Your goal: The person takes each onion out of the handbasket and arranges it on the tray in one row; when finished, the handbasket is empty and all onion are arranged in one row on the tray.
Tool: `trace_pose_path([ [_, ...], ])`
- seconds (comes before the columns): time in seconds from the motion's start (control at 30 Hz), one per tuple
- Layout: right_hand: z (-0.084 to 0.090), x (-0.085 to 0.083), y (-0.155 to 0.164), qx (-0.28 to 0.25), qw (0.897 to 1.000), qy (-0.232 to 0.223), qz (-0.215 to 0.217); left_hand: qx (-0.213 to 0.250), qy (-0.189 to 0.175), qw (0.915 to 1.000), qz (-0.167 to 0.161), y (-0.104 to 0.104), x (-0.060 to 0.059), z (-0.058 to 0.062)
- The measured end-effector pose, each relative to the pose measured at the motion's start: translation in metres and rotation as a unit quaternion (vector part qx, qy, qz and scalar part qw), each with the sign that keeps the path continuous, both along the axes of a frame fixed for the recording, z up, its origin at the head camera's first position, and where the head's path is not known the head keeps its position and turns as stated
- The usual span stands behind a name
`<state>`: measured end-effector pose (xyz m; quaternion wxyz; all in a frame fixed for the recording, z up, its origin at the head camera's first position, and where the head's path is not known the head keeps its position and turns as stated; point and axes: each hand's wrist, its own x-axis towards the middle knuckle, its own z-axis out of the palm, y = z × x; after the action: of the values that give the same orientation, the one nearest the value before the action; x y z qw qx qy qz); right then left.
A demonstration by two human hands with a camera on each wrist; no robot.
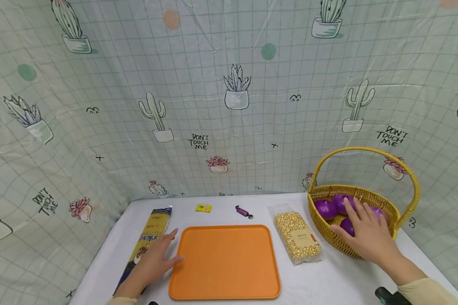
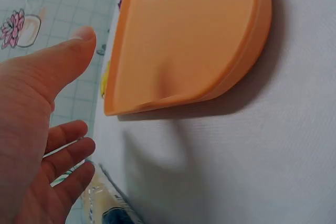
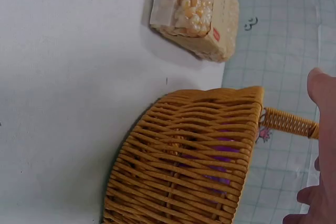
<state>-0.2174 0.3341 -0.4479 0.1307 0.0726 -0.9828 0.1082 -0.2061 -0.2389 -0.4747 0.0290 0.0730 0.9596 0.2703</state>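
My right hand (image 1: 370,237) is over the yellow wicker basket (image 1: 330,239), fingers spread above several glossy purple round things (image 1: 325,209) that look like onions. Whether the fingertips touch them cannot be made out. In the right wrist view, the thumb and some fingers show beyond the woven basket wall (image 3: 184,156). My left hand (image 1: 154,260), fingers loosely extended, is between the orange tray (image 1: 225,262) and a yellow and navy packet (image 1: 152,226). It holds nothing; the left wrist view shows a gap between the thumb and the tray (image 2: 184,30).
A clear bag of corn kernels (image 1: 295,233) lies between tray and basket. Behind the tray are a small yellow packet (image 1: 203,208) and a purple wrapped candy (image 1: 244,211). The basket's tall handle (image 1: 366,148) arches over it. A patterned curtain (image 1: 229,127) backs the white table (image 1: 339,279).
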Motion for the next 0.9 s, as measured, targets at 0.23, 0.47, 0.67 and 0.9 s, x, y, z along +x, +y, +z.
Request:
trace_pose_path([
  [0.23, 0.000, -0.001, 0.005, -0.004, 1.000, -0.011, -0.001, 0.001, -0.031, 0.9994, 0.014, 0.002, -0.002, -0.012],
  [0.47, -0.002, -0.004, 0.012, -0.007, 1.000, -0.005, 0.000, 0.010, -0.042, 0.9990, 0.012, -0.001, -0.002, -0.021],
  [0.67, -0.002, -0.007, 0.020, -0.007, 1.000, -0.007, 0.000, 0.005, -0.033, 0.9994, -0.007, -0.004, -0.002, -0.022],
  [0.9, -0.003, -0.011, 0.029, -0.016, 1.000, -0.026, -0.007, -0.002, -0.053, 0.9983, -0.022, -0.005, -0.002, -0.017],
])
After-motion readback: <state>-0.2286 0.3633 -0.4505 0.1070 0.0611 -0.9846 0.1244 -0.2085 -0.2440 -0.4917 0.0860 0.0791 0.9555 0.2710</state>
